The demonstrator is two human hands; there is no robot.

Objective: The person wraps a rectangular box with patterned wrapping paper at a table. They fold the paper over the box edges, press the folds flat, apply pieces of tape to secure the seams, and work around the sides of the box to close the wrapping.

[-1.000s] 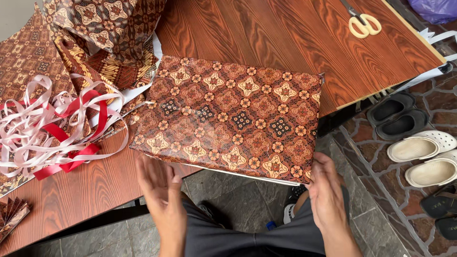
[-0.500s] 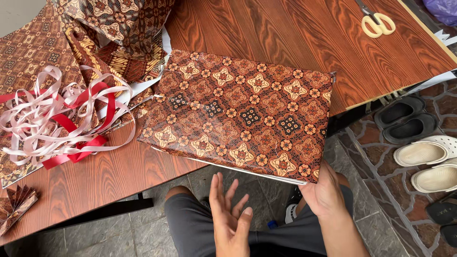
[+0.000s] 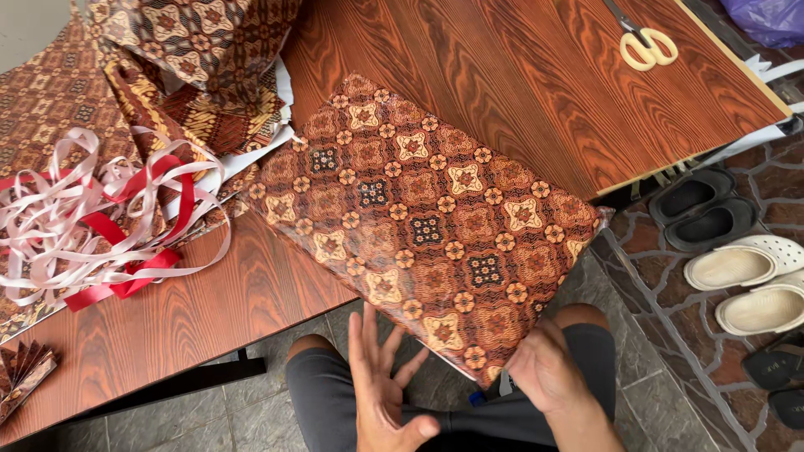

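Note:
A flat rectangular package (image 3: pixel 427 226) wrapped in glossy brown patterned paper lies slanted over the front edge of the wooden table (image 3: pixel 502 75), its near corner hanging past the edge above my lap. My right hand (image 3: pixel 548 372) grips that near corner from below. My left hand (image 3: pixel 381 389) hovers palm-up with fingers spread just under the package's near edge, holding nothing.
A tangle of pink and red ribbon (image 3: pixel 92 226) lies at the left on more patterned paper (image 3: pixel 201 75). Cream-handled scissors (image 3: pixel 641 42) rest at the far right of the table. A small folded paper fan (image 3: pixel 25 377) sits lower left. Sandals and clogs (image 3: pixel 745 268) lie on the stone floor.
The package has swung further off the table edge toward me, tilting its near corner down. My left hand has dropped away from it and turned palm-up; my right hand keeps the corner.

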